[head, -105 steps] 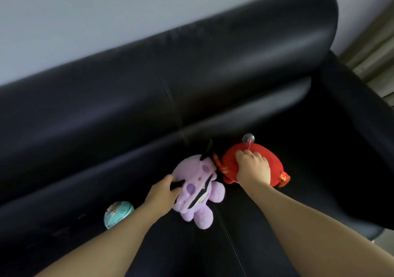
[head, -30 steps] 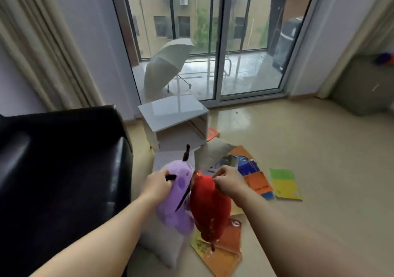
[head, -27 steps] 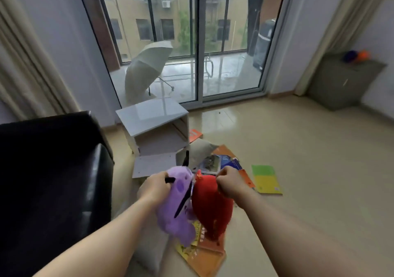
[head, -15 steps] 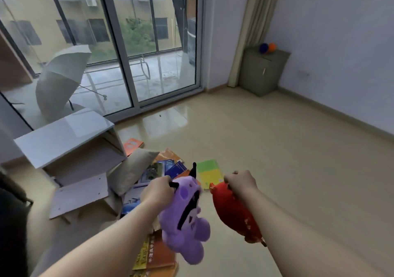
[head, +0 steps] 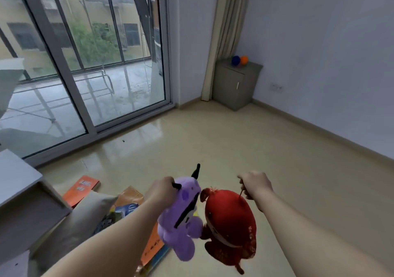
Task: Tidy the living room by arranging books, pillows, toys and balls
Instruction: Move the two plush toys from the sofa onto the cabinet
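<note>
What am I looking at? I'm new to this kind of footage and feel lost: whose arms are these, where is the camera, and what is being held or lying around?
There is no machine here. A person wears a wide-angle camera on the head, looking forward and down, so the two bare arms are their own. The left hand grips a purple plush toy with black horns. The right hand pinches the thin cord of a round red plush toy, which hangs from it. On the glossy beige floor, at lower left, lie an orange paperback book, a beige pillow and other books. In the far corner stands a grey cabinet with a blue ball and an orange ball on top.
</note>
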Motion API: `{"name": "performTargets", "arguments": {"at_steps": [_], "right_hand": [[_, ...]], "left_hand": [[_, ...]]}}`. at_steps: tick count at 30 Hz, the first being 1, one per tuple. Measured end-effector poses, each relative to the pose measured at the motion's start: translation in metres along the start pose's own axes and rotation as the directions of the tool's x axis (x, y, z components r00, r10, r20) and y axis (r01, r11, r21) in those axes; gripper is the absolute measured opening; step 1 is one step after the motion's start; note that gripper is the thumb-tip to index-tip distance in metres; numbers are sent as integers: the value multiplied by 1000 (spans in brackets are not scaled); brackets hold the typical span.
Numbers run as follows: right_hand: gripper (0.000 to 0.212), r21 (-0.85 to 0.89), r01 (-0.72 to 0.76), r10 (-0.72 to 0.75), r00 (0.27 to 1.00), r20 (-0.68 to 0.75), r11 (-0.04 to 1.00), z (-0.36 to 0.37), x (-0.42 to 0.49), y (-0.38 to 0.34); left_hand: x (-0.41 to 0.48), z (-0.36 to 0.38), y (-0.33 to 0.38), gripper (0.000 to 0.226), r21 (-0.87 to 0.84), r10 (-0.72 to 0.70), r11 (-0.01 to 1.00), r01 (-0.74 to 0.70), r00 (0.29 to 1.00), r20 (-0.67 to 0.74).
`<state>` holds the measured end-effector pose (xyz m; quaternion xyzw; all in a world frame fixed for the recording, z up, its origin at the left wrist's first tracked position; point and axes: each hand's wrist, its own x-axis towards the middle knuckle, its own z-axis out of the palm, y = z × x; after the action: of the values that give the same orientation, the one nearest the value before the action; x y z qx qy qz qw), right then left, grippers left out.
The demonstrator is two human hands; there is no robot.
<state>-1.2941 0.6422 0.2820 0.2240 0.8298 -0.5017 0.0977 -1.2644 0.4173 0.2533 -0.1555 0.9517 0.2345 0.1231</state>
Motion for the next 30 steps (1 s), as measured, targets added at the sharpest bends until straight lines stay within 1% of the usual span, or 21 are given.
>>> {"name": "performTargets", "arguments": {"at_steps": [3, 5, 9, 13, 16, 19, 22, 25, 27, 30], "right_hand": [[22, 14, 22, -21, 999, -27, 1000, 2, 65, -34], [22, -11, 24, -24, 999, -25, 1000, 6, 95, -48], [21, 23, 5, -5, 1000, -13, 1000, 10, 178, -85], [17, 47, 55, -54, 998, -37, 997, 7, 291, -132], [17, 81, 49, -49, 999, 1, 996, 0, 368, -159], [15, 80, 10, -12, 1000, 28, 997, -13, 440, -187], [12, 73, 12, -12, 1000, -1, 997, -29, 516, -228], [14, 87, 22, -21, 1000, -17, 996, -35, 574, -261], [13, 66, 34, -33, 999, -16, 997, -36, 615, -279], [14, -17, 56, -56, 998, -9, 998, -34, 673, -306]], "left_hand": [[67, -17, 31, 25, -46, 15, 999, -15, 1000, 2], [100, -26, 46, 23, -23, 17, 1000, -17, 1000, -5], [181, -42, 86, 19, -9, 32, 999, -32, 999, -27], [281, -49, 143, 20, -16, 19, 1000, -20, 998, -64], [355, -57, 189, 19, -24, 17, 1000, -19, 997, -78], [421, -67, 234, 20, 21, 30, 999, -29, 998, -50], [490, -73, 276, 25, 14, 28, 1000, -27, 999, -44], [548, -79, 311, 35, -76, 17, 997, -21, 999, -43], [594, -88, 334, 33, -46, 46, 998, -49, 996, -76], [659, -106, 363, 24, 93, 122, 989, -112, 986, -112]]}}
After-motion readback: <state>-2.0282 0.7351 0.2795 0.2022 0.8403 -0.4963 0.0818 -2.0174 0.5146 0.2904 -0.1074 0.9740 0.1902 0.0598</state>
